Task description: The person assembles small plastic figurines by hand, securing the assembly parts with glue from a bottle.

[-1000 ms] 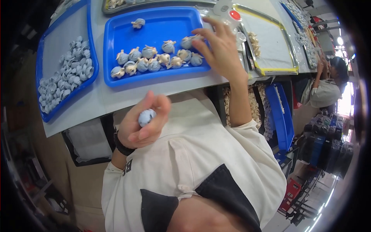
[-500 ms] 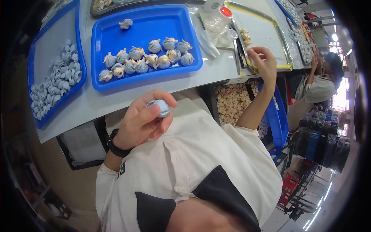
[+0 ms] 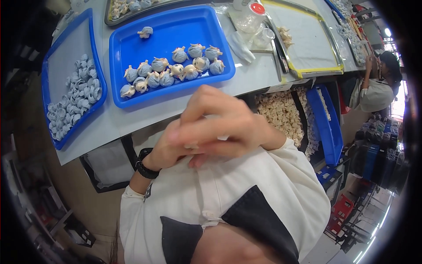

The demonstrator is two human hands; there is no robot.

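Observation:
My hands meet in front of my chest, the right one lying over the left. Only the side near the dark wristband shows of my left hand (image 3: pixel 166 147); its fingers are curled round a grey-blue rounded plastic part, now almost wholly hidden. My right hand (image 3: pixel 226 125), slightly smeared by motion, has its fingers bent and closed over that spot; what they pinch is covered. Beyond the hands, a blue tray (image 3: pixel 171 26) holds several small grey and cream figures (image 3: pixel 179 54), most in rows along its near side and one apart at the back.
At left, another blue tray (image 3: pixel 97 66) carries a heap of grey curved shells (image 3: pixel 79 97). A yellow-edged tray (image 3: pixel 314 70) with cream pieces (image 3: pixel 285 36) lies right, beside a clear container with a red disc (image 3: pixel 257 8). Below the table edge sits a bin of cream parts (image 3: pixel 281 110). A co-worker (image 3: pixel 376 90) is far right.
My right hand has come from the cream pieces at the yellow-edged tray back to my left hand and now covers it. The grey-blue part has gone out of sight between them.

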